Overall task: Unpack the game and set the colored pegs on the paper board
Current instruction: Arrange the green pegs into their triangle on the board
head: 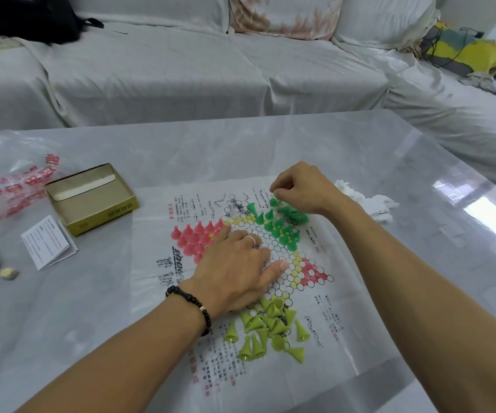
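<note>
While the paper board [345,332] lies flat on the table [419,162], things stand so:
Box [90,201]: empty, far left, beside a leaflet [48,242].
Pink pegs [194,236]: upright on the board's left point.
Left hand [238,269]: flat, fingers spread – pressing the board, grasping nothing.
Yellow-green pegs [267,326]: mostly fallen, near edge.
Green pegs [282,225]: clustered at the far right point.
Right hand [300,189]: fingertips pinched above the green pegs – what they grasp I cannot tell.
</note>
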`<control>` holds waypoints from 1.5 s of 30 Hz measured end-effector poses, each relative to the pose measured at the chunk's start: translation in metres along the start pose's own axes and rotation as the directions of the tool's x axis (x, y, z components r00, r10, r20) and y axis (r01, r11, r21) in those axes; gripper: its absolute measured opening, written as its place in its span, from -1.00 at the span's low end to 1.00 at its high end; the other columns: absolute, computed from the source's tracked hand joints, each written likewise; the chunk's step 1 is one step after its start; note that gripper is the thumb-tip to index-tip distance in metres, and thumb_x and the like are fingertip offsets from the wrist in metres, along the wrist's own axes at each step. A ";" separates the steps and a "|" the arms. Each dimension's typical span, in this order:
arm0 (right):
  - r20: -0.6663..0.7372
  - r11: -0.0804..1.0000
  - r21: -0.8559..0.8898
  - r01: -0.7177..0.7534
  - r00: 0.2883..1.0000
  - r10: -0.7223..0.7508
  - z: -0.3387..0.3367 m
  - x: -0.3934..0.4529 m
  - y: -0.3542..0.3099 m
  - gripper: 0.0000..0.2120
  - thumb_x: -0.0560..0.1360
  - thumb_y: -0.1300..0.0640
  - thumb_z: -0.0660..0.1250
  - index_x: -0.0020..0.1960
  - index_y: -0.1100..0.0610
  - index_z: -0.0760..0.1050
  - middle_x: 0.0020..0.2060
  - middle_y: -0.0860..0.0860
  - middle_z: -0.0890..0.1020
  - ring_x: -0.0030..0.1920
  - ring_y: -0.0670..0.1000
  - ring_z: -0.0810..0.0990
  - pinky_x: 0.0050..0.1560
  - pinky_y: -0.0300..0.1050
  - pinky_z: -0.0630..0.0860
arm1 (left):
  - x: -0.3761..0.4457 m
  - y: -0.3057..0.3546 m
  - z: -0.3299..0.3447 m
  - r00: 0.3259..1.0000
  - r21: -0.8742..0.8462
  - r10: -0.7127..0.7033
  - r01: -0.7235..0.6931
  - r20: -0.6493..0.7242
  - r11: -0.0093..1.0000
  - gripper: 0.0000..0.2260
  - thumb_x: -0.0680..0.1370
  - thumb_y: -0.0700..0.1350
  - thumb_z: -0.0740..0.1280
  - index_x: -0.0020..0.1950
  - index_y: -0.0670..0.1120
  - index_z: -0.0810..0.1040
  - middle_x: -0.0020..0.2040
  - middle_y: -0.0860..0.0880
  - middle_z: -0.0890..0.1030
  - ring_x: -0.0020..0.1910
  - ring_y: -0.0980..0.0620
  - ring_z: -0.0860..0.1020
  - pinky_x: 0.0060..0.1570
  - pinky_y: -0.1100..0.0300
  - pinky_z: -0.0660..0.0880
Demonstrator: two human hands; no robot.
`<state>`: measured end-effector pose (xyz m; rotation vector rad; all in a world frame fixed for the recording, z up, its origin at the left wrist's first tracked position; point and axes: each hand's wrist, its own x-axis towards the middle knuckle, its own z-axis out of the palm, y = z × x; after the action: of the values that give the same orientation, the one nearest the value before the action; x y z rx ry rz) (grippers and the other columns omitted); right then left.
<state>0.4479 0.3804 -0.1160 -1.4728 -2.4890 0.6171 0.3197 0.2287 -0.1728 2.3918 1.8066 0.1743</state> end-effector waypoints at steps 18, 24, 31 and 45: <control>0.034 0.968 -0.252 0.004 0.999 0.004 0.032 0.023 -0.044 -0.89 0.36 0.14 0.42 -0.11 0.04 0.63 -0.18 -0.04 0.68 -0.11 0.02 0.61 0.08 0.01 0.52 | -0.001 -0.001 -0.004 0.999 -0.014 0.001 -0.001 0.050 1.000 -0.30 0.53 0.30 -0.25 0.27 0.02 0.54 0.37 -0.04 0.47 0.42 -0.02 0.30 0.51 -0.06 -0.04; -0.142 0.999 -0.049 0.004 0.990 -0.011 -0.007 0.000 -0.020 -0.77 0.47 0.23 0.30 0.09 0.16 0.62 -0.06 0.03 0.66 -0.12 -0.01 0.62 0.03 -0.10 0.55 | -0.003 -0.002 -0.004 0.997 -0.021 0.026 -0.025 0.069 0.999 -0.29 0.53 0.31 -0.27 0.27 0.00 0.52 0.38 -0.07 0.45 0.40 -0.03 0.32 0.48 -0.04 0.09; -0.167 0.995 0.042 -0.094 0.981 0.099 -0.021 -0.041 0.029 -0.85 0.45 0.29 0.37 -0.02 0.12 0.58 -0.25 -0.07 0.60 -0.23 -0.12 0.59 -0.09 -0.16 0.57 | 0.001 -0.001 -0.005 0.995 -0.031 0.042 -0.039 0.091 0.999 -0.32 0.53 0.32 -0.26 0.26 -0.01 0.47 0.33 -0.10 0.48 0.37 -0.05 0.37 0.42 -0.01 0.26; 0.074 0.998 -0.054 -0.021 0.997 0.025 -0.005 -0.046 0.042 -0.83 0.46 0.30 0.33 -0.05 0.11 0.65 -0.26 -0.18 0.57 -0.19 -0.13 0.57 -0.10 -0.24 0.52 | 0.005 0.011 0.000 0.999 0.025 0.001 0.000 -0.039 1.000 -0.29 0.49 0.32 -0.31 0.28 0.01 0.44 0.34 -0.03 0.46 0.35 0.00 0.37 0.28 0.07 0.40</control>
<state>0.5056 0.3588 -0.1279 -1.5263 -2.5671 0.6257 0.3310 0.2305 -0.1707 2.4221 1.8359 0.2004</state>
